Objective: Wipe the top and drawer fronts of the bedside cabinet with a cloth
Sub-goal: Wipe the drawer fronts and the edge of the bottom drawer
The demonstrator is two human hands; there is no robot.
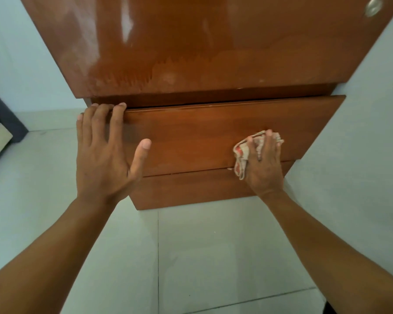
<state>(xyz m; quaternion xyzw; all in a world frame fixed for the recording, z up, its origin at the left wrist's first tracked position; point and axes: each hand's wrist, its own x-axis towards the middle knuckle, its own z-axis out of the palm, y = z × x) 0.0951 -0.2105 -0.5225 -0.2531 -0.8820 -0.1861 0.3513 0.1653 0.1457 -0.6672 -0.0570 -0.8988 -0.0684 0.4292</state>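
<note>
The brown wooden bedside cabinet fills the upper view; its glossy top (pixel 191 41) shows damp streaks and smears. The upper drawer front (pixel 191 137) stands slightly out from the body, and the lower drawer front (pixel 186 189) sits below it. My left hand (pixel 104 155) rests flat on the upper drawer's left end, fingertips hooked over its top edge, thumb spread. My right hand (pixel 263 164) presses a crumpled cream cloth with red marks (pixel 242 155) against the right part of the upper drawer front, near the seam between the drawers.
A pale wall (pixel 361 132) stands right beside the cabinet's right side. Pale floor tiles (pixel 202 257) spread below. A dark and beige padded edge (pixel 0 137), perhaps a bed, shows at far left. A round metal object (pixel 373 6) lies on the top's far right corner.
</note>
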